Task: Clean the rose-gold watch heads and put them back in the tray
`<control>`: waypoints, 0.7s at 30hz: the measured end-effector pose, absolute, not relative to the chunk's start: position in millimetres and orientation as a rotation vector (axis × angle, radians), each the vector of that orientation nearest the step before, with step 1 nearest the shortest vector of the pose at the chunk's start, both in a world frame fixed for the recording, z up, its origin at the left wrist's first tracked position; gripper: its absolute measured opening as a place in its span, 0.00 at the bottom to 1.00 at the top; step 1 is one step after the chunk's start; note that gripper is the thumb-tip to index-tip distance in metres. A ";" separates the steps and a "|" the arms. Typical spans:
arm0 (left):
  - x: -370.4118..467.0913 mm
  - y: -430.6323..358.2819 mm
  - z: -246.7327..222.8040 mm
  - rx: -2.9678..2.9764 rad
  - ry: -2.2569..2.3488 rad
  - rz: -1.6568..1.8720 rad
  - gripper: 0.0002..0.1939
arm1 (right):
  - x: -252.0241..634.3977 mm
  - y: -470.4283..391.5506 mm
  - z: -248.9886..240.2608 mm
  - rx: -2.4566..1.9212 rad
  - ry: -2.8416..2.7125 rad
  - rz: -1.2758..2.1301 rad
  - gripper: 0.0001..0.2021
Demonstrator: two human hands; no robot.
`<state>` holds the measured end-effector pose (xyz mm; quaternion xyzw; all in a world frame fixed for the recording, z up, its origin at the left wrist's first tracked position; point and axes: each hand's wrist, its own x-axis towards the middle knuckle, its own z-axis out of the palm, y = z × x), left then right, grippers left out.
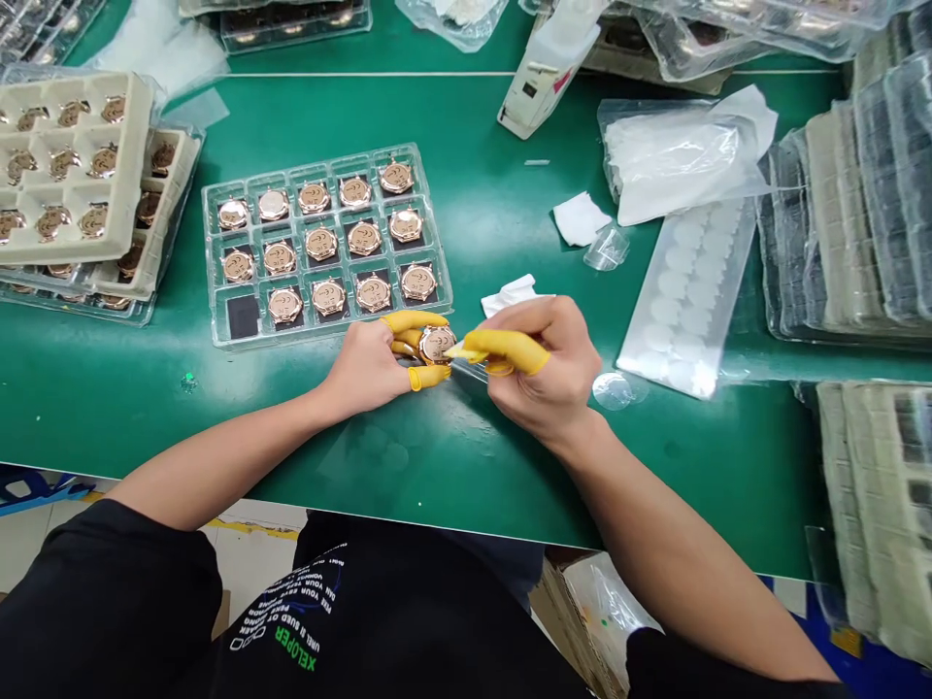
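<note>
My left hand (375,359), in yellow finger cots, is closed around the edge of a rose-gold watch case (437,344), its marked back facing up. My right hand (546,364), also in yellow finger cots, pinches a small pale pointed piece (457,352) whose tip meets the case back; its exact kind is unclear. Just beyond my left hand lies a clear plastic tray (331,335) with similar watch cases in its compartments. The front left compartment shows only a black pad (243,316). A folded white cloth (516,293) lies behind my right hand.
Stacked watch trays (138,160) stand at the left. To the right are a sheet of round clear stickers (684,301), a bag of white cloths (677,160) and stacked trays (837,223). A white device (543,78) stands at the back. The green table's edge (437,529) runs before me.
</note>
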<state>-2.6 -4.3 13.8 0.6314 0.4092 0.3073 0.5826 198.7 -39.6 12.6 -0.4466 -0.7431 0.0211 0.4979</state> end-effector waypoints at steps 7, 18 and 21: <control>-2.2 -6.2 13.1 1.506 0.936 0.708 0.24 | 180.3 -38.9 2.0 -1.180 -1.808 0.077 0.13; -2.3 -3.8 13.5 1.526 0.956 0.724 0.29 | 254.0 -30.1 27.2 -1.373 -1.859 0.071 0.12; -2.2 -2.9 12.3 1.542 0.938 0.734 0.29 | 261.6 -30.7 25.7 -1.452 -1.815 -0.082 0.17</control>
